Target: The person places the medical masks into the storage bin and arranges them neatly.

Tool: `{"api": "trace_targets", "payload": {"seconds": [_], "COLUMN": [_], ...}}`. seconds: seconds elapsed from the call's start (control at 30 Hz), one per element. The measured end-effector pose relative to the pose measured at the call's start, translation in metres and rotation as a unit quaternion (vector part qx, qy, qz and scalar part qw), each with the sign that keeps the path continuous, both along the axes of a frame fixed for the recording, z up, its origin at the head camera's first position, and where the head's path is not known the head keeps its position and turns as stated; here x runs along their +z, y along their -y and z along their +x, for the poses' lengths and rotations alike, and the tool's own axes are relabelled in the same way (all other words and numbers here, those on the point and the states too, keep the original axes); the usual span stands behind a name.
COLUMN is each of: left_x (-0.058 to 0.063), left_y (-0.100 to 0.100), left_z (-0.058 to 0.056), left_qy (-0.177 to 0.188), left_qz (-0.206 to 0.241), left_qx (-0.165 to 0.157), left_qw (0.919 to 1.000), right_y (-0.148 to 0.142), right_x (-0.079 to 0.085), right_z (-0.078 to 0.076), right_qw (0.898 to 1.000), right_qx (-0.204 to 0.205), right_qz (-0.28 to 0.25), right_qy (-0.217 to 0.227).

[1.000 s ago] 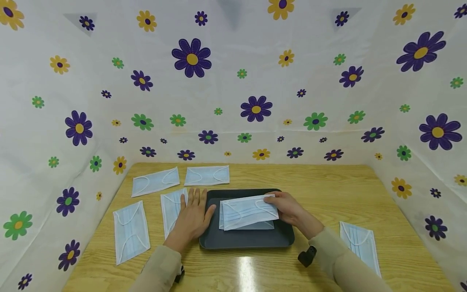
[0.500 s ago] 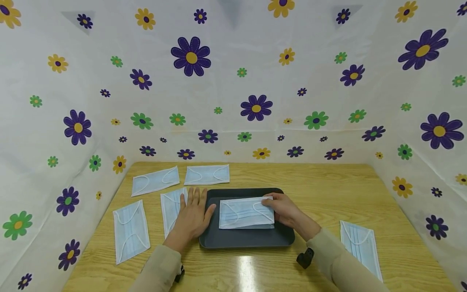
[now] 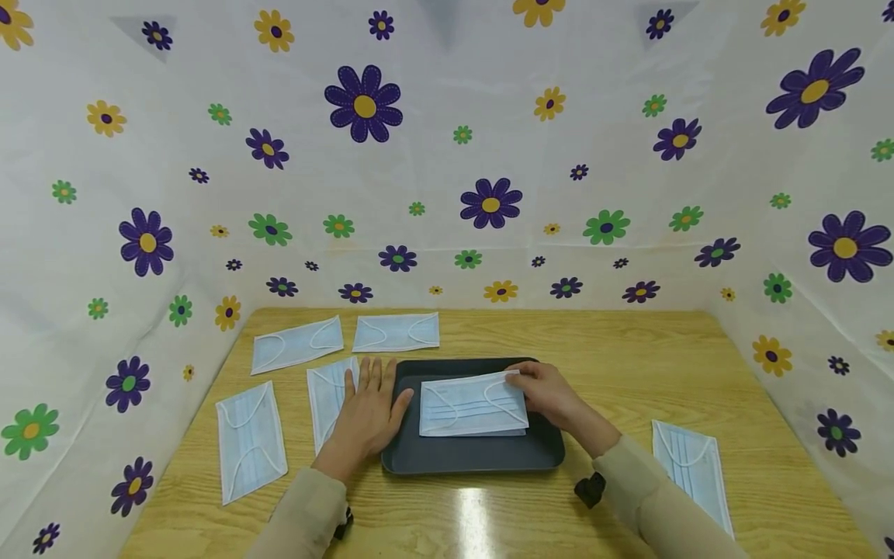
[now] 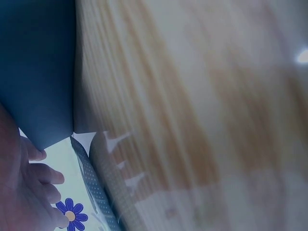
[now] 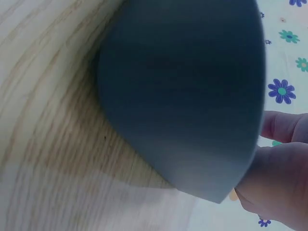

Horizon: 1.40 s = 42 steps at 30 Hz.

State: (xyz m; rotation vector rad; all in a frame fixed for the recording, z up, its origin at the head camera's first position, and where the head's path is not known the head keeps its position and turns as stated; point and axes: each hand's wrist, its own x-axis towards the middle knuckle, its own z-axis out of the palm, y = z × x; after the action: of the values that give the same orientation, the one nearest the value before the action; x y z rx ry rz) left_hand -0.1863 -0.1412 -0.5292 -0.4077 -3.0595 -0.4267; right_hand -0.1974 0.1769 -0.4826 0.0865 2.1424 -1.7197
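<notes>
In the head view a dark grey tray lies on the wooden table, with a pale blue face mask over its floor. Just under that mask's lower right edge, a sliver of another mask shows. My right hand reaches over the tray's right side and pinches the upper mask's right end between thumb and fingers. My left hand lies flat at the tray's left rim, fingers straight, partly covering a mask on the table. The right wrist view is mostly filled by the tray's outer wall.
Left of the tray lie more masks: one upright, one slanted at the back and one beside it. Another mask is at the right, partly behind the right sleeve. A white flower-print sheet encloses the table.
The upper mask, tilted over the tray earlier, has come down and left, nearly lining up with the mask beneath. My right hand still holds its end. My left hand has stayed in place.
</notes>
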Motion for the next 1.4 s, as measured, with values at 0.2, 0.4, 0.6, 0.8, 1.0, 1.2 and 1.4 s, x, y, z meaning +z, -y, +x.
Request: {"api": "trace_targets", "payload": {"seconds": [0.2,0.4,0.6,0.8,1.0,1.2,1.4], "left_x": [0.0001,0.0016,0.0030,0.0034,0.0043,0.0051,0.0050], "left_y": [0.0001,0.0005,0.0003,-0.0003,-0.0001,-0.0002,-0.0001], "left_z": [-0.0002,-0.0003,-0.0005,-0.0005,-0.0011,-0.0010,-0.0006], "left_qy": [0.004,0.010,0.017,0.016,0.019,0.023,0.024], "left_qz": [0.000,0.001,-0.003,-0.002,-0.003,-0.006,-0.007], "left_qx": [-0.001,0.000,0.003,0.005,0.005,0.004,0.003], "left_qw": [1.0000,1.0000,0.9999,0.9999,0.9998,0.9997,0.9997], "right_y": [0.0020,0.0051,0.0045,0.0054,0.0049,0.0046,0.0043], "right_x": [-0.0008,-0.0026,-0.0017,-0.0029,-0.0053,-0.0060,-0.0055], "right_z": [0.0010,0.0021,0.0022,0.0011,-0.0002,-0.0008,-0.0003], "right_qw": [0.999,0.998,0.997,0.997,0.993,0.985,0.979], "right_qx": [0.001,-0.018,-0.036,-0.043,-0.046,-0.039,-0.033], "right_qz": [0.030,0.056,0.063,0.063,0.096,0.143,0.171], "right_qy": [-0.015,-0.039,-0.041,-0.032,-0.051,-0.087,-0.104]}}
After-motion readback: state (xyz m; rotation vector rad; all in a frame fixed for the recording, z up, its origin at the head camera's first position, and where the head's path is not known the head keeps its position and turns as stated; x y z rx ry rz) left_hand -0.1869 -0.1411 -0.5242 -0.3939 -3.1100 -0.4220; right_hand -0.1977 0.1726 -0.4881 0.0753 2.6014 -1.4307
